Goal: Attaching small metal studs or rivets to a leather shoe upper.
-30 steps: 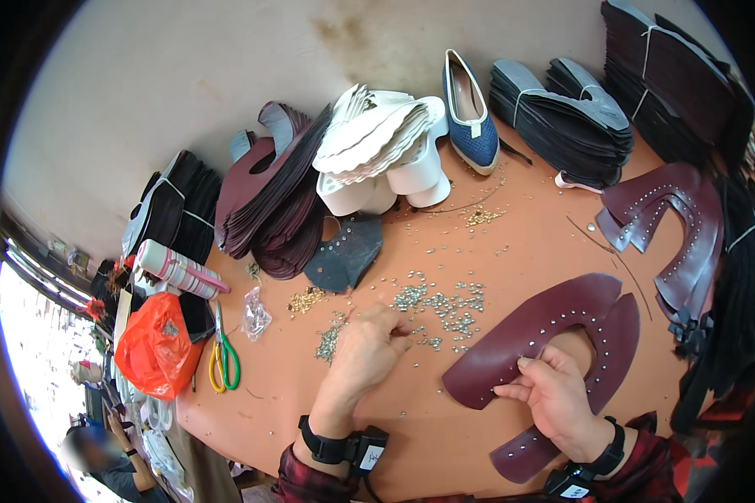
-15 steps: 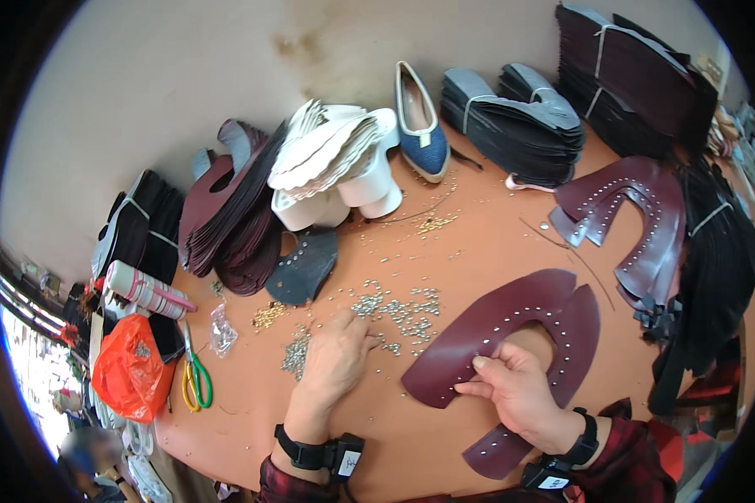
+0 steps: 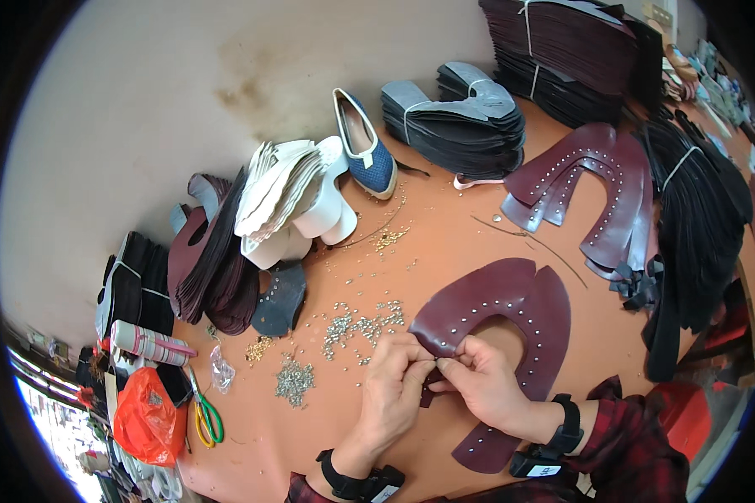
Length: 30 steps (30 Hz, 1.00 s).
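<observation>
Through the head camera I have the maroon leather piece (image 3: 488,289) lying curved on the orange table (image 3: 256,457), to the right of the silver studs and directly in front of the person, a row of small metal dots following its inner edge. The left hand (image 3: 397,384) comes in from below and has its thumb and fingers pinched on the left end of that leather; the right hand (image 3: 486,384) grips the same end, its thumb tip almost meeting the other. I cannot tell whether a small stud sits between the fingertips. Each wrist wears a black band. To the left of the hands I see a heap of silver studs (image 3: 294,384), with more silver ones scattered above it and a small pile of gold studs (image 3: 258,348) further left. Scissors (image 3: 205,419) with one yellow and one green handle lie beside a red plastic bag (image 3: 149,417). Along the back I make out a stack of white pieces (image 3: 278,189), a blue shoe (image 3: 372,174) and a tied black bundle (image 3: 453,134). On the right, more studded maroon pieces (image 3: 614,180) overlap beside long black strips (image 3: 698,222).
</observation>
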Each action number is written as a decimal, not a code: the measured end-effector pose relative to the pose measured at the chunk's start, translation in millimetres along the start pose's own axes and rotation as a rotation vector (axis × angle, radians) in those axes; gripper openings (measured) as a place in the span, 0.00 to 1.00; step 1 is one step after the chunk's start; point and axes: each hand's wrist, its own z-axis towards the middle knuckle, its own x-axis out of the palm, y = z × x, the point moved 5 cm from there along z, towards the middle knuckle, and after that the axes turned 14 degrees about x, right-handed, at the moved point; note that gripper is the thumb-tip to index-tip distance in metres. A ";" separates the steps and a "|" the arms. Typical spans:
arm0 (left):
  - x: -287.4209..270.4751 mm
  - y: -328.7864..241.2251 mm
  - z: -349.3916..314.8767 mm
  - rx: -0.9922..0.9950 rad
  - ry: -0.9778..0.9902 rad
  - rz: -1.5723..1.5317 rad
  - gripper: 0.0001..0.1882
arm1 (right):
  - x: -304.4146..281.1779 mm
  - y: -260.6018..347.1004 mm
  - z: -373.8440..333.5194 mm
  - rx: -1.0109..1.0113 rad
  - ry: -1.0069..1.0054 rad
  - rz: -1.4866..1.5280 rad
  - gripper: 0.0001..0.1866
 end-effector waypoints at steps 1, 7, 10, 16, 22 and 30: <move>1.5 2.1 -0.1 0.001 0.009 -0.002 0.03 | 0.8 -0.2 0.0 -0.024 0.005 -0.018 0.05; 3.0 6.3 -4.6 0.022 -0.024 0.018 0.04 | -3.0 -3.2 -2.2 -0.017 0.008 -0.204 0.06; 2.3 9.2 -6.5 0.012 -0.022 -0.012 0.04 | -4.3 -4.0 -2.2 -0.015 -0.025 -0.264 0.04; 2.8 19.2 -12.7 -0.040 -0.067 -0.143 0.04 | -2.1 0.0 -6.6 -0.036 -0.052 -0.272 0.03; 5.1 28.5 -16.9 -0.112 -0.061 -0.357 0.04 | 0.9 3.1 -8.1 -0.120 -0.070 -0.273 0.04; 5.4 24.3 -14.9 -0.055 -0.033 -0.308 0.04 | 0.1 5.4 -10.7 -0.121 -0.106 -0.304 0.05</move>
